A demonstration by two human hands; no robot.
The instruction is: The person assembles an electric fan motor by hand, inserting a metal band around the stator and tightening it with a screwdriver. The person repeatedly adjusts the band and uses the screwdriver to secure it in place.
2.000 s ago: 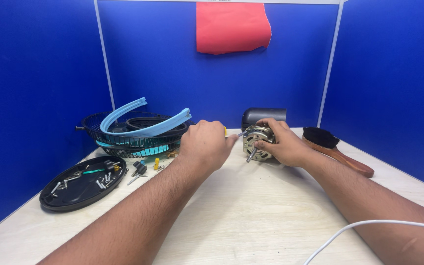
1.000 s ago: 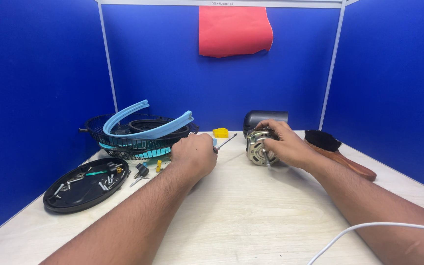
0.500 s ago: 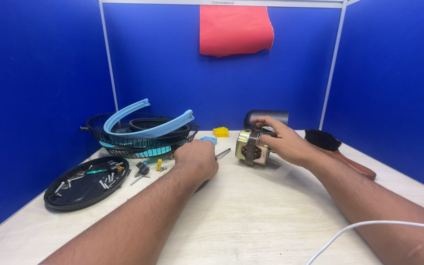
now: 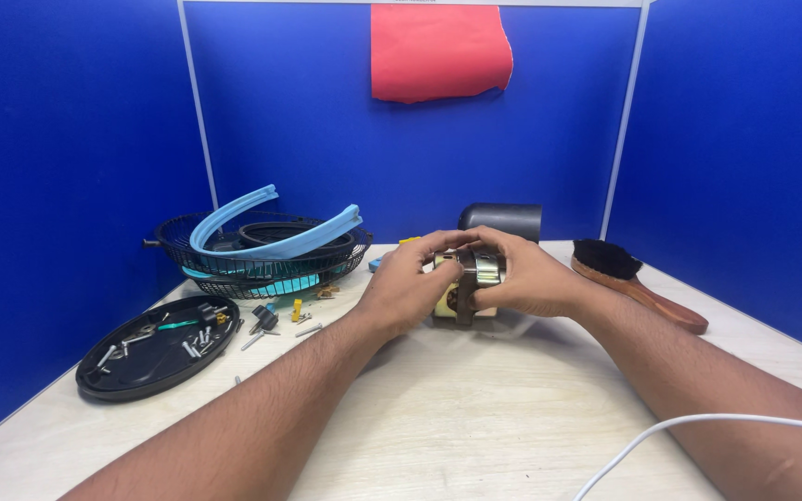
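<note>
One black oval tray [image 4: 132,371] of loose screws is set at the table's left, one black wire basket [image 4: 234,269] with two pale blue curved strips [image 4: 276,243] behind it. At centre, one small motor [image 4: 469,288] is gripped by the left hand [image 4: 410,288] and right hand [image 4: 526,278], fingers curled narrowly around it. One dark cylinder [image 4: 503,220] stands behind; one wooden brush [image 4: 633,283] and one white cable [image 4: 698,431] lie at the right.

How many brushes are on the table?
1: a wooden brush with black bristles, lying at the far right of the table, beyond the right hand. Others may be hidden behind the hands.
</note>
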